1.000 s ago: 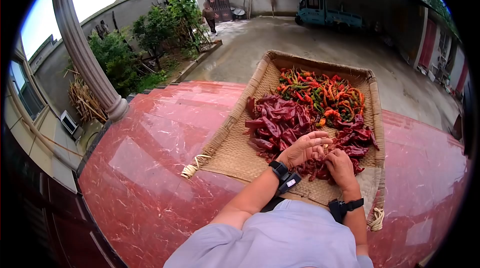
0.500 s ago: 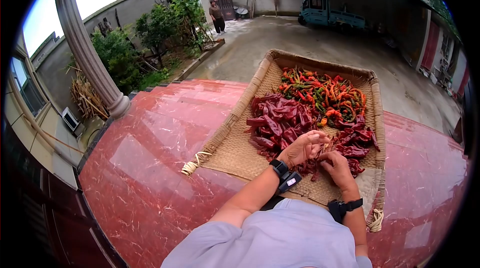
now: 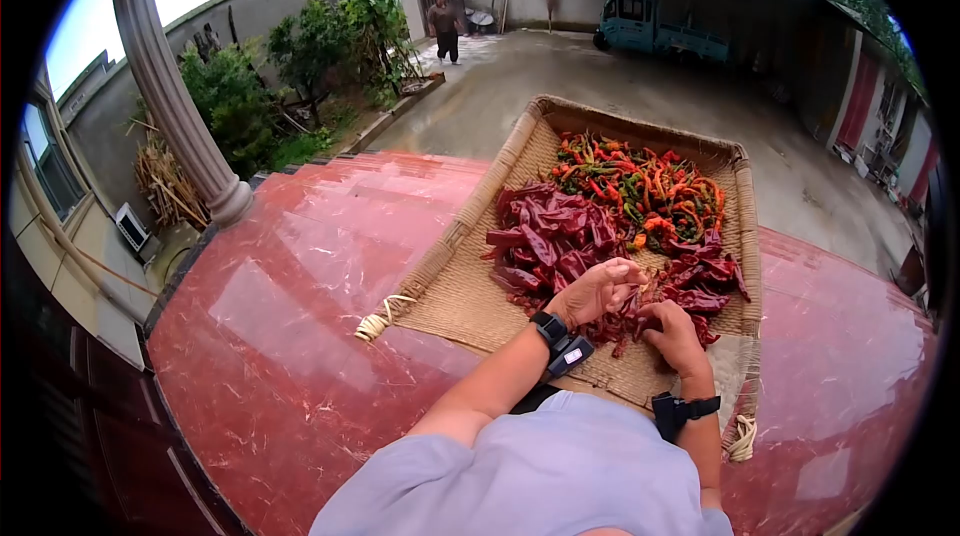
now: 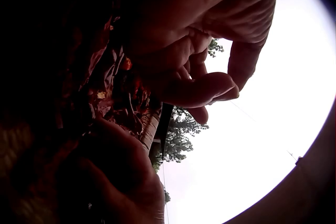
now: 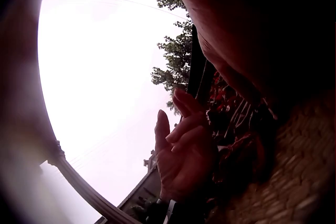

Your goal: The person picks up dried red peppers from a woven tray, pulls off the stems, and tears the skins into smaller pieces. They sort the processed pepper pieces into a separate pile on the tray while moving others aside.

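Note:
Over the near part of a woven tray (image 3: 465, 319), the left hand (image 3: 600, 291) is raised beside the dark red peppers (image 3: 545, 236), its fingers loosely bent and nothing visible between them. To its right, the right hand (image 3: 680, 338) reaches down with bent fingers at small dried peppers (image 3: 622, 328). The two hands are apart. In the right wrist view the left hand (image 5: 186, 163) shows its palm and a raised thumb. The left wrist view shows the right hand (image 4: 123, 174) low at the peppers; shadow hides whether its fingertips pinch one.
Red, orange and green peppers (image 3: 650, 186) lie at the tray's far end, more dark red ones (image 3: 700, 286) at its right. Beneath is a red stone floor (image 3: 270, 336). A column (image 3: 180, 86), a standing person (image 3: 444, 28) and a blue three-wheeled truck (image 3: 660, 28) are beyond.
The right hand has drawn back slightly toward the body from the small peppers. The left hand stays raised in nearly the same place. The person in the yard has moved right and turned.

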A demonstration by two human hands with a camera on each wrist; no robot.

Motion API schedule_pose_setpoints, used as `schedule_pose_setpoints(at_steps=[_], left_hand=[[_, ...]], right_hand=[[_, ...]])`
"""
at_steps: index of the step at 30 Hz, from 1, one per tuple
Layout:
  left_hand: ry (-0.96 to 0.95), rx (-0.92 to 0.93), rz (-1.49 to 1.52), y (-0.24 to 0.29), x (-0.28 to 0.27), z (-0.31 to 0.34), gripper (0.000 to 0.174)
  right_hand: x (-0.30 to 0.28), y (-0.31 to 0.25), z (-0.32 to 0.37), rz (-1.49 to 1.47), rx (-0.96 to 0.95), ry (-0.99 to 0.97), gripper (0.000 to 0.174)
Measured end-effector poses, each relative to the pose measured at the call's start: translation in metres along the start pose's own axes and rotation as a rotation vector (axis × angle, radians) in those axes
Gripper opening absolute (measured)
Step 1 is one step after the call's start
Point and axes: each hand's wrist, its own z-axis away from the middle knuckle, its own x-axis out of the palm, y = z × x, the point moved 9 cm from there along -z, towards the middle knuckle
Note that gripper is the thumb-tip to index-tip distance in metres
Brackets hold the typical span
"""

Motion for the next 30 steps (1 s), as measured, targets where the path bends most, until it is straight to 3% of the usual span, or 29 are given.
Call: schedule_pose_setpoints(at_steps=[4,7,13,18,22,26,30], left_hand=[[0.024,-0.010,-0.056,-0.004,-0.004,-0.003,0.029],[0.084,-0.054,-0.130,-0.007,-0.004,-0.001,0.036],[0.048,-0.166,-0.364,-0.023,-0.005,-0.004,0.045],[0.089,-0.170,-0.494,-0.025,-0.009,-0.003,0.029],[0.253,-0.111,-0.505,-0.016,-0.019,-0.002,0.019],[0.336,-0.043,-0.396,-0.011,-0.032,-0.002,0.016],[0.413,0.078,-0.427,0.007,-0.029,0.003,0.016]], right_hand=[[-0.020,-0.001,-0.006,-0.123,-0.063,0.272,0.040],[-0.033,-0.005,-0.004,-0.307,0.016,0.410,0.045],[-0.024,-0.029,-0.009,-0.218,-0.144,0.372,0.048],[-0.021,-0.031,-0.008,-0.210,-0.166,0.336,0.045],[-0.030,-0.007,-0.005,-0.347,-0.060,0.496,0.034],[-0.035,0.024,0.004,-0.526,0.287,0.542,0.040],[-0.035,0.028,0.005,-0.465,0.281,0.585,0.043]])
